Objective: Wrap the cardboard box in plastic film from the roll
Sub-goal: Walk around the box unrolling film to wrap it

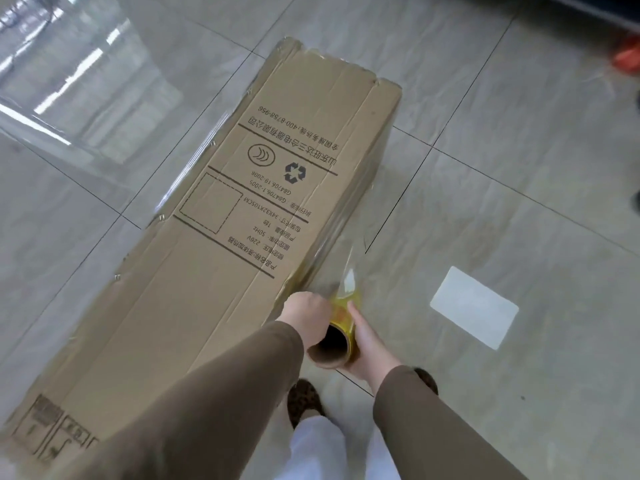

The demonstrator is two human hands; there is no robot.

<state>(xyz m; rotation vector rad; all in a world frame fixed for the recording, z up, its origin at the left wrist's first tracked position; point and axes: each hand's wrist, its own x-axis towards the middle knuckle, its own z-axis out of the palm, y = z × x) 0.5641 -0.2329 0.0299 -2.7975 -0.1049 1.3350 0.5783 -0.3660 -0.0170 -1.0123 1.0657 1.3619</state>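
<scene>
Both hands held the roll of clear, yellow-tinted plastic film on its brown cardboard tube (331, 341): the left hand (309, 315) was curled round its upper side, and the right hand (365, 344) cradled it from beneath with the thumb lying along the film. Judging by that two-sided hold, the roll was being kept steady and close to the load so the sheet would pay out taut. The tube's open end faced the camera, its long axis running away and up towards the box's far end. The long, tan cardboard box with black printing (221, 237) lay on the grey tiled floor (519, 168), its length running from lower left to upper right, the roll just beside its right edge. A sheet of film (360, 216) stretched from the roll along that right side. More loose film (79, 98) rose at upper left. A white rectangular label (474, 308) lay on the tiles nearby.
</scene>
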